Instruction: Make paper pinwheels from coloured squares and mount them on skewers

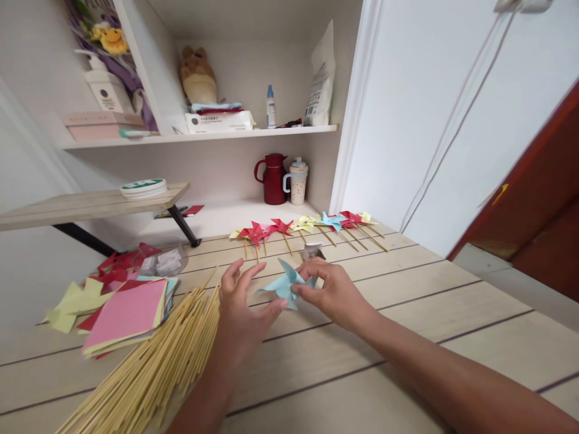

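Folding a light blue paper pinwheel (284,286) over the wooden table (407,337).

Pinched at its right side by the right hand (332,292), steadied underneath by the left hand's (242,310) thumb and fingertips. No stick fitted yet, judging by the bare paper; already finished: a row of pinwheels on sticks (312,228) beyond the blue one. Plenty apparently left: bamboo skewers (154,367) and stacked paper squares (129,313) to its left. Held roughly flat, long axis running left-right, one pointed blade aimed left, another up and away.
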